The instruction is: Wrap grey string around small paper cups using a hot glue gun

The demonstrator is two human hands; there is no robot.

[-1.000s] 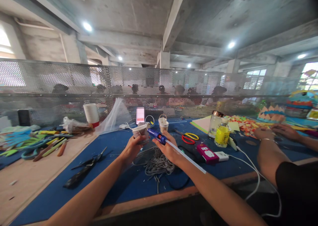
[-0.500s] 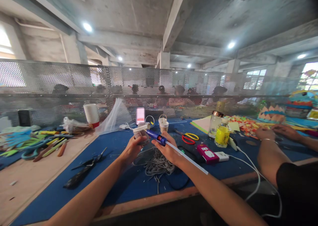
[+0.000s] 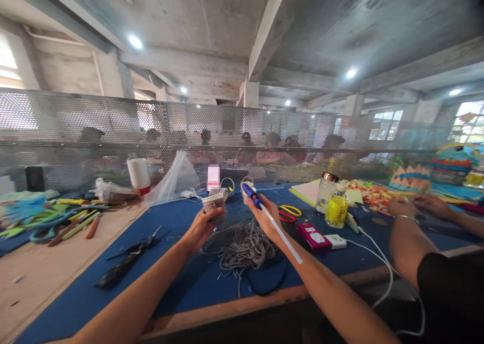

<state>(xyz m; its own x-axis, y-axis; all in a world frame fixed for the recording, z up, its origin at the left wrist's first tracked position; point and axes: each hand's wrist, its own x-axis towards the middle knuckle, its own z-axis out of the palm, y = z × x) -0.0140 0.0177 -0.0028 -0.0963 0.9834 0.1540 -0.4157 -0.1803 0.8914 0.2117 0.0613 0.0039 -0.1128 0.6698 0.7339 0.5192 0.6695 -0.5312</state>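
Observation:
My left hand (image 3: 203,227) is wrapped round a small paper cup (image 3: 215,202) with a whitish rim and a brownish-grey lower part. In my right hand (image 3: 267,217) is a blue glue gun (image 3: 252,195), pointing away from me, with a long whitish glue stick (image 3: 282,234) sticking out of its back end over my forearm. The gun is to the right of the cup and apart from it. Its tip overlaps another small cup standing behind, mostly hidden. A tangled heap of grey cord (image 3: 246,247) lies on the blue mat (image 3: 170,278) between my forearms.
Black-handled pliers (image 3: 130,263) lie left; scissors (image 3: 290,213), a magenta box (image 3: 313,238), a jar (image 3: 325,195) and a yellow bottle (image 3: 336,208) sit right. A lit phone (image 3: 213,176) leans behind. A co-worker's arms (image 3: 404,233) reach in at right. Perforated panels (image 3: 113,122) close the back.
My right hand has drawn the glue gun away from the held cup, to the right and upward, in front of the other small cup. My left hand still holds its cup.

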